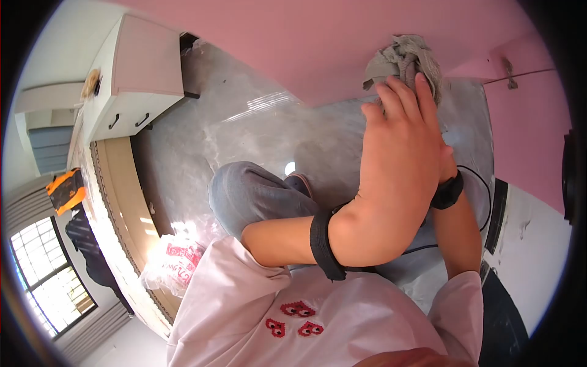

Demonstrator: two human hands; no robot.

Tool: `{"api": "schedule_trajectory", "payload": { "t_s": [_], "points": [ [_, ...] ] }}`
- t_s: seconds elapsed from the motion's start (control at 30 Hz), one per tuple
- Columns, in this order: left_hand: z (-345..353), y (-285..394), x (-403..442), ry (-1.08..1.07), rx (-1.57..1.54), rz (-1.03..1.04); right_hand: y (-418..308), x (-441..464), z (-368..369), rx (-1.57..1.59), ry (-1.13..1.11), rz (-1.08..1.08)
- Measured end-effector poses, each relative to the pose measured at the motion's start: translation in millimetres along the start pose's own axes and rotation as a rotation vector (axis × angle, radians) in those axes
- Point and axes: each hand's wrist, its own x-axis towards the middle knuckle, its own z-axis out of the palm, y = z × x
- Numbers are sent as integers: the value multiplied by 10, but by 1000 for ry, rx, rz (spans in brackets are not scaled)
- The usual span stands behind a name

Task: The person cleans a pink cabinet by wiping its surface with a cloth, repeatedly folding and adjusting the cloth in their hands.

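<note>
A crumpled grey cloth (406,58) lies against the pink panel (342,37) at the top right. My left hand (403,116) reaches across to it, back of the hand towards me, with its slightly bent fingertips holding the cloth from the near side. Behind that hand, most of my right hand (448,156) is hidden; only a small part near its wrist shows, so its grip is not visible. Black bands circle both wrists, and a dark cable (480,174) curves beside the right one.
A pink door with a metal latch (510,73) stands at the right. At the left are a white drawer cabinet (143,79), a plastic bag (174,263) with red print, and an orange-and-black item (66,191). My bent knee (244,192) is above the grey floor (189,147).
</note>
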Motion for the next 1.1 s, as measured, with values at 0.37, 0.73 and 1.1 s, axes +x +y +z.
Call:
{"api": "schedule_trajectory", "payload": {
  "t_s": [0.37, 0.73, 1.1],
  "points": [
    [-217, -468, -307, -223, 248, -119, -419, 269, 494, 244, 83, -64],
    [-347, -806, -359, -385, 356, -156, -545, 573, 754, 1097, -77, 148],
    [-462, -184, 74, -10, 83, -80, -5, 175, 237, 862, 114, 94]
  ]
}}
